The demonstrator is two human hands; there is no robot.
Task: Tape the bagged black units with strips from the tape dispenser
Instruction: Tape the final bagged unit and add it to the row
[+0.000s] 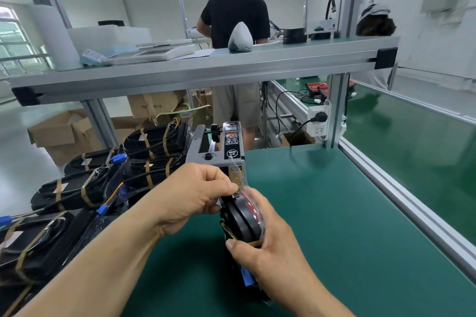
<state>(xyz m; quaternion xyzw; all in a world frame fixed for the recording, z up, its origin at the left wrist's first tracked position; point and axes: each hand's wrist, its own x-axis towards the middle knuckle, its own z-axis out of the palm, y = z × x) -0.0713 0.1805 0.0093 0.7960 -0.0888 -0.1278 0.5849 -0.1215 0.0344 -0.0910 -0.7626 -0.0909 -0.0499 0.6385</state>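
Black bagged unit (240,219) with blue connector (247,278) — green mat (322,226), grey dispenser (219,147), brown-taped black stack (90,188).

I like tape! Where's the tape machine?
The tape dispenser stands mid-frame in the head view on the green table, just beyond the left hand, right of the taped black units.
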